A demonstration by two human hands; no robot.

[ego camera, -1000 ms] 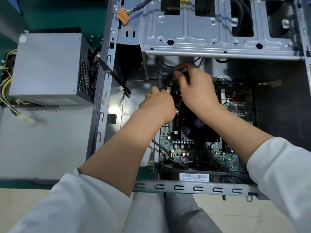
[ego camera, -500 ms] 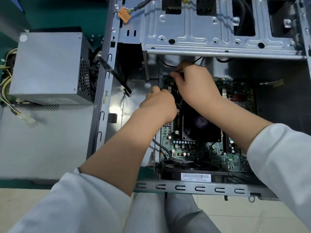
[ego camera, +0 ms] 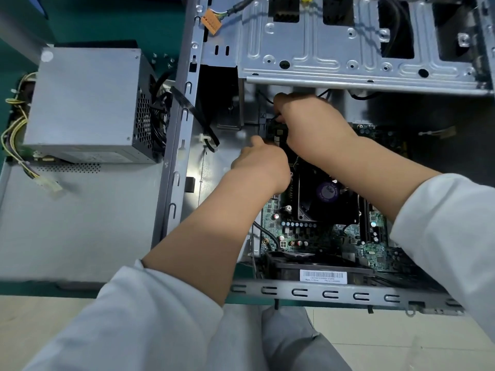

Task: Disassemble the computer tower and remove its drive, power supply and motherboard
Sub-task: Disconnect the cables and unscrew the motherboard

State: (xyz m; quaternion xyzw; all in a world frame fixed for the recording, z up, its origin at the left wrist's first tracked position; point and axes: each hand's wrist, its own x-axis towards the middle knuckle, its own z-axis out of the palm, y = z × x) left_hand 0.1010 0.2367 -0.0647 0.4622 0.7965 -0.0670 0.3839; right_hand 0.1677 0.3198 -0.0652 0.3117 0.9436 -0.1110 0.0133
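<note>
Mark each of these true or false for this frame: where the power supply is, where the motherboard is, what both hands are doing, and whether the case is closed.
1. The power supply sits outside the case, to its left. True.
2. The motherboard has been lifted out onto the table. False: it is inside the open case, with the cooler fan on it.
3. Both hands are at the far end of the motherboard, below the drive cage. True: the right hand has its fingers curled around something dark there, and the left hand is beside it.
4. The left hand holds a screwdriver. False: no tool is visible in it.
5. The case is closed by its side panel. False: its interior is exposed.
</note>
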